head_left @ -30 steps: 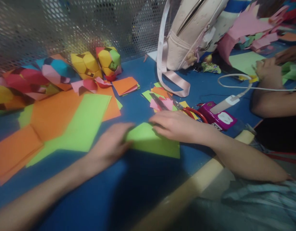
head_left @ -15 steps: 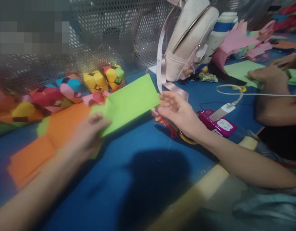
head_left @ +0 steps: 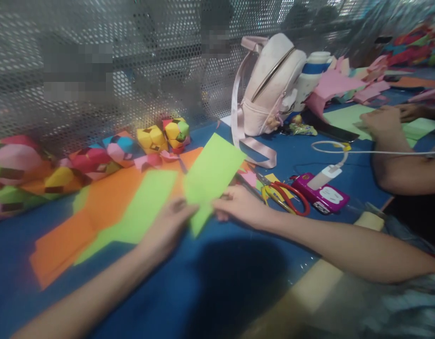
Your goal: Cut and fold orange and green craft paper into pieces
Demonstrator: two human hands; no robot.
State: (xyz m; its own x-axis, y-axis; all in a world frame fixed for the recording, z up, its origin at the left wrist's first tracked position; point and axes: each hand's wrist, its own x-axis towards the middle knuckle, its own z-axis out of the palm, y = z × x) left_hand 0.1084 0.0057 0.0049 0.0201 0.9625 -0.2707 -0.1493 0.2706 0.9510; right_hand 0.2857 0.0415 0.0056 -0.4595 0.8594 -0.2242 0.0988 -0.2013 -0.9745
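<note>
Between my hands is a lime-green sheet of paper (head_left: 215,165), raised above the blue table and tilted. My left hand (head_left: 171,221) pinches its lower left edge, slightly blurred. At the lower right edge, my right hand (head_left: 238,205) grips the same sheet between thumb and fingers. Left of it, another green sheet (head_left: 150,193) lies over orange paper sheets (head_left: 107,197). Scissors with red and yellow handles (head_left: 281,195) rest on small paper scraps just beyond my right hand.
Folded paper shapes (head_left: 151,139) line the back left, by a perforated metal panel (head_left: 150,70). A pale backpack (head_left: 270,89) and a bottle (head_left: 311,77) stand behind. A purple box with a plugged-in white charger (head_left: 321,193) sits right. A co-worker's hands (head_left: 383,120) handle green paper.
The green sheet has swung more upright and shifted right, with my right hand now lower on it. Another green sheet and the scissors have come into clearer view.
</note>
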